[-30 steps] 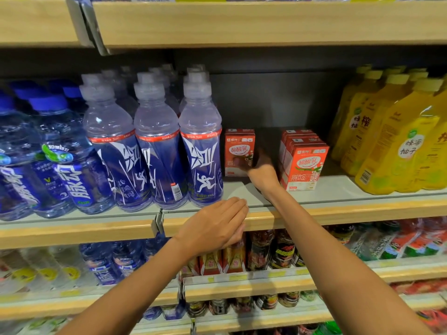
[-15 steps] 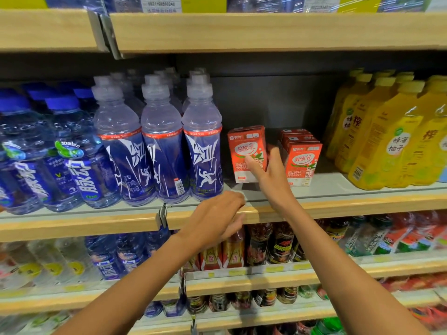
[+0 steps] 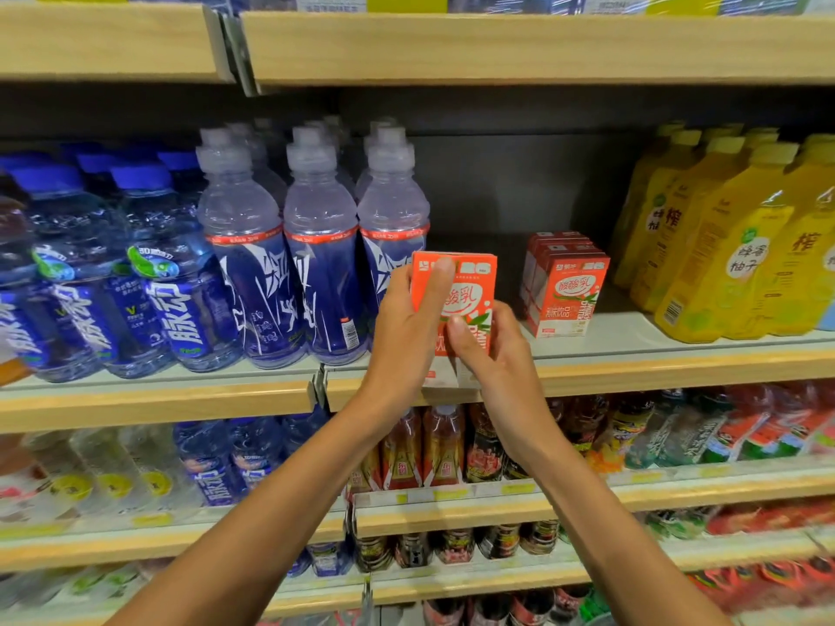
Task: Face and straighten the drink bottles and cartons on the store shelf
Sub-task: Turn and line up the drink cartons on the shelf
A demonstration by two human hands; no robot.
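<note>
An orange and white drink carton [image 3: 470, 282] is held upright in front of the middle shelf [image 3: 632, 363], label facing me. My left hand [image 3: 406, 327] grips its left side, thumb across the top left of the front. My right hand [image 3: 492, 350] holds its lower right part, thumb on the front. A row of matching cartons [image 3: 567, 291] stands on the shelf to the right, front one facing out. Left of the held carton stand purple-labelled sport bottles [image 3: 318, 273] in rows.
Blue-capped water bottles [image 3: 153, 273] fill the shelf's left end; yellow juice bottles [image 3: 732, 246] fill its right end. A gap lies behind the held carton. The wooden upper shelf [image 3: 497, 47] hangs above, and lower shelves [image 3: 452, 503] hold mixed bottles and cans.
My right hand pulled the carton forward off the back of the shelf toward the edge. My left hand rose from the shelf lip and took hold of the carton's left side.
</note>
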